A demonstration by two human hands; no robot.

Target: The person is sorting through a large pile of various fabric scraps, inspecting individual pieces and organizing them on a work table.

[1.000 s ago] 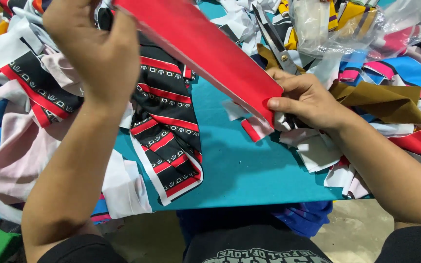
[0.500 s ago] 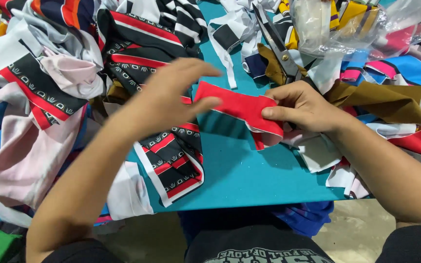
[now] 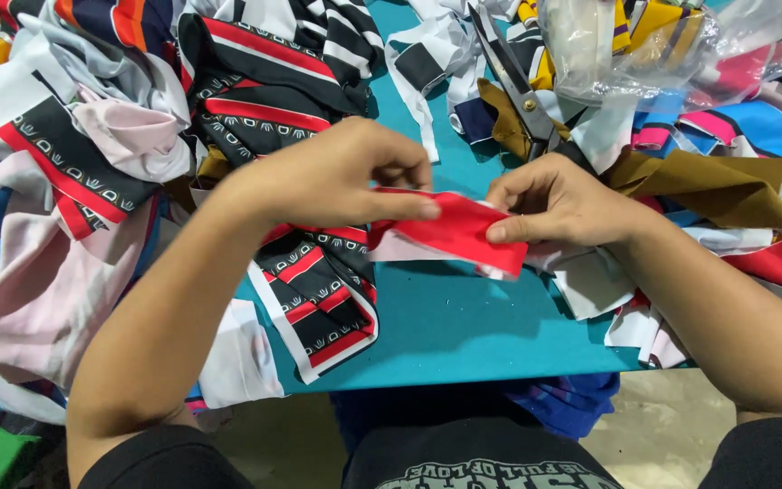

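Head view shows you folding a red fabric strip (image 3: 450, 234) above the teal counter (image 3: 463, 317); your left hand (image 3: 337, 177) pinches its near end between thumb and fingers, and your right hand (image 3: 558, 204) is clamped on the far end; the strip hangs just over a black-and-red patterned piece (image 3: 319, 290); scissors (image 3: 513, 77) lie near, among scrap heaps; as I judge it, the fold is half made, and the next move calls for matching the edges squarely.
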